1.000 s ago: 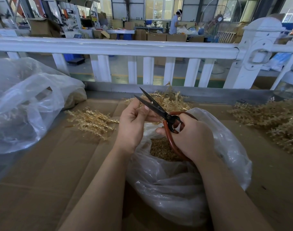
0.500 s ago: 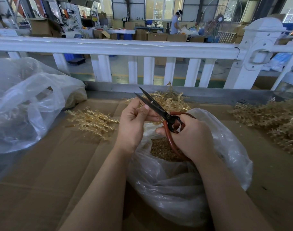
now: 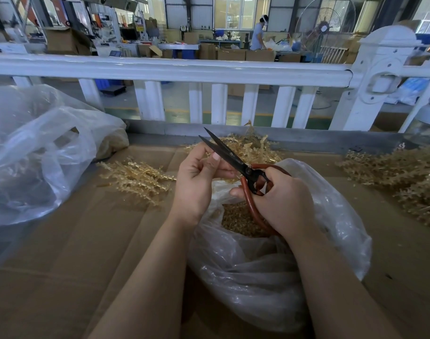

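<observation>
Right hand (image 3: 283, 200) grasping scissors (image 3: 230, 155), left hand (image 3: 194, 183) grip at blades unclear, bag (image 3: 258, 277) beneath, gold sprigs (image 3: 138, 178) around

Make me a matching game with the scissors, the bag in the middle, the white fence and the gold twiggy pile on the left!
Things:
1. scissors
2. middle bag
3. white fence
4. left gold pile

Where or how:
A. lies loose on the cardboard
B. stands behind the grey table edge
C. gripped by the right hand, blades apart
D. has small golden bits inside

Pairs: 1-C, 2-D, 3-B, 4-A.
</observation>
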`<state>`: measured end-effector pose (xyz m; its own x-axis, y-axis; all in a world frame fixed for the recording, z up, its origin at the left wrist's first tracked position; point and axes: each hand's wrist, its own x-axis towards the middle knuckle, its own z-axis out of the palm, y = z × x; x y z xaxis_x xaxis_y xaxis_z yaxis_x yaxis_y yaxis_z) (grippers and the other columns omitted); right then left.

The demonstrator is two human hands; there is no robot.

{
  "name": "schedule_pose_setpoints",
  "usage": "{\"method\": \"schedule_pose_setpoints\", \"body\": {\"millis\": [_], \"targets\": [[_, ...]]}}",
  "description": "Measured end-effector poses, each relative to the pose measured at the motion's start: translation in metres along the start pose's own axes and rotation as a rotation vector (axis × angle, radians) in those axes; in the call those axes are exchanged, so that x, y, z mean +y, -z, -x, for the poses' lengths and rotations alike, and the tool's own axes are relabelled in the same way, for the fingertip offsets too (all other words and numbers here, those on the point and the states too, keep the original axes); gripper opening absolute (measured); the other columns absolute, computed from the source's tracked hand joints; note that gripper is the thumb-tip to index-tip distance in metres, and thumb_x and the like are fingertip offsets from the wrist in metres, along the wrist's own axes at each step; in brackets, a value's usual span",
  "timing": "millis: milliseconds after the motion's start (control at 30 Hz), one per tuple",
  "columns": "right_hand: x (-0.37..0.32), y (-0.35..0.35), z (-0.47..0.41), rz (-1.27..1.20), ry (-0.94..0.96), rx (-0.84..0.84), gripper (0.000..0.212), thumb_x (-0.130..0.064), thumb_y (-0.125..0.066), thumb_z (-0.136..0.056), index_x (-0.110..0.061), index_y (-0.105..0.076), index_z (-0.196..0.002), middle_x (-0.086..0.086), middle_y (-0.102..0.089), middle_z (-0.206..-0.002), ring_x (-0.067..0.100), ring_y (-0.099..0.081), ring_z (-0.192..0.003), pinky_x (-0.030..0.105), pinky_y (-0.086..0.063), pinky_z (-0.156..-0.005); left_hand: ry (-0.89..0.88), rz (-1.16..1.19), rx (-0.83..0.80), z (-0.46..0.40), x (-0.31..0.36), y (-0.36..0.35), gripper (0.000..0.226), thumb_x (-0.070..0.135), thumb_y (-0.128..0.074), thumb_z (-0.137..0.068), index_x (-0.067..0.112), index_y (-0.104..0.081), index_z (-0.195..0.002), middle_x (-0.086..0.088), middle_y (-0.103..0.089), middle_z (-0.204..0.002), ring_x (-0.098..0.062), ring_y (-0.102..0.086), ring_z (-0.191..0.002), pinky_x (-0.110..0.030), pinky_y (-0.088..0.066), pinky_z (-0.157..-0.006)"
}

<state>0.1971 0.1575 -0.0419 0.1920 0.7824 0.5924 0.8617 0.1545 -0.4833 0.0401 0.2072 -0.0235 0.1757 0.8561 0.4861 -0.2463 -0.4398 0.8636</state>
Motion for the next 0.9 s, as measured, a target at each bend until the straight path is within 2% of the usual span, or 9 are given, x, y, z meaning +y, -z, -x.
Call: {"method": "schedule_pose_setpoints", "body": {"millis": [67, 233, 300, 400, 500, 633, 733, 833, 900], "targets": [[0.0, 0.0, 0.0, 0.004, 0.017, 0.008, 0.072, -0.094, -0.042, -0.064, -0.027, -0.063, -0.081, -0.023, -0.056, -0.072, -0.004, -0.053, -0.063, 0.016, -0.045, -0.058, -0.001, 0.004, 0.009, 0.0, 0.0, 0.0, 0.019, 0.001, -0.04, -0.104, -0.008, -0.056, -0.109, -0.03, -0.068, -0.095, -0.04, -0.067, -0.08, -0.043, -0.059, -0.077], [-0.001, 0.0, 0.002, -0.002, 0.035, 0.008, 0.072, -0.095, -0.038, -0.067, -0.028, -0.061, -0.084, -0.022, -0.058, -0.075, 0.0, -0.056, -0.066, 0.019, -0.049, -0.06, 0.016, -0.003, 0.022, 0.0, -0.002, 0.001, 0.019, 0.004, -0.04, -0.105, -0.008, -0.055, -0.108, -0.028, -0.069, -0.093, -0.043, -0.068, -0.082, -0.044, -0.059, -0.077], [-0.001, 0.001, 0.002, -0.003, 0.024, 0.016, 0.062, -0.091, -0.042, -0.068, -0.031, -0.054, -0.08, -0.023, -0.054, -0.07, -0.003, -0.053, -0.064, 0.016, -0.043, -0.057, 0.021, -0.002, 0.047, 0.0, -0.003, 0.001, 0.017, 0.005, -0.041, -0.105, -0.003, -0.056, -0.102, -0.017, -0.071, -0.085, -0.031, -0.07, -0.076, -0.035, -0.059, -0.071], [-0.001, 0.001, 0.002, -0.003, 0.023, 0.037, 0.05, -0.089, -0.046, -0.069, -0.04, -0.045, -0.077, -0.028, -0.048, -0.067, -0.009, -0.049, -0.064, 0.013, -0.038, -0.057, 0.042, 0.058, 0.122, -0.001, -0.004, 0.003, 0.016, 0.009, -0.042, -0.105, 0.006, -0.054, -0.095, -0.004, -0.072, -0.075, -0.023, -0.069, -0.066, -0.033, -0.059, -0.065], [0.001, 0.0, 0.002, 0.021, -0.004, 0.047, 0.06, -0.091, -0.044, -0.068, -0.032, -0.052, -0.076, -0.021, -0.057, -0.069, -0.003, -0.054, -0.064, 0.018, -0.046, -0.057, 0.017, 0.181, 0.273, -0.005, -0.002, 0.01, 0.017, 0.009, -0.04, -0.106, 0.011, -0.053, -0.095, 0.003, -0.071, -0.07, -0.018, -0.071, -0.068, -0.027, -0.057, -0.061], [0.003, 0.0, 0.001, 0.042, -0.051, 0.073, 0.068, -0.092, -0.042, -0.069, -0.026, -0.055, -0.075, -0.015, -0.062, -0.07, 0.003, -0.057, -0.063, 0.023, -0.049, -0.057, -0.018, 0.302, 0.514, -0.011, -0.001, 0.026, 0.015, 0.01, -0.04, -0.106, 0.013, -0.051, -0.097, 0.004, -0.069, -0.074, -0.021, -0.072, -0.083, -0.026, -0.056, -0.067], [0.003, 0.0, 0.0, 0.046, -0.096, 0.094, 0.06, -0.089, -0.046, -0.07, -0.031, -0.053, -0.077, -0.021, -0.057, -0.072, -0.001, -0.053, -0.066, 0.018, -0.043, -0.058, -0.017, 0.323, 0.67, -0.014, 0.0, 0.037, 0.016, 0.011, -0.039, -0.106, 0.015, -0.05, -0.095, -0.004, -0.072, -0.081, -0.023, -0.072, -0.08, -0.027, -0.056, -0.068], [0.003, 0.002, 0.001, 0.018, -0.13, 0.105, 0.056, -0.088, -0.044, -0.07, -0.033, -0.049, -0.075, -0.025, -0.048, -0.067, -0.006, -0.047, -0.063, 0.014, -0.034, -0.057, -0.006, 0.297, 0.839, -0.015, -0.001, 0.047, 0.016, 0.012, -0.039, -0.106, 0.017, -0.049, -0.094, 0.004, -0.073, -0.077, -0.014, -0.073, -0.078, -0.024, -0.055, -0.064], [0.002, 0.002, 0.001, 0.007, -0.142, 0.111, 0.057, -0.089, -0.042, -0.069, -0.032, -0.048, -0.072, -0.024, -0.048, -0.065, -0.006, -0.047, -0.063, 0.014, -0.032, -0.055, 0.027, 0.236, 0.981, -0.016, -0.005, 0.054, 0.015, 0.013, -0.041, -0.105, 0.017, -0.051, -0.095, 0.002, -0.071, -0.085, -0.01, -0.071, -0.078, -0.023, -0.055, -0.066]]}}
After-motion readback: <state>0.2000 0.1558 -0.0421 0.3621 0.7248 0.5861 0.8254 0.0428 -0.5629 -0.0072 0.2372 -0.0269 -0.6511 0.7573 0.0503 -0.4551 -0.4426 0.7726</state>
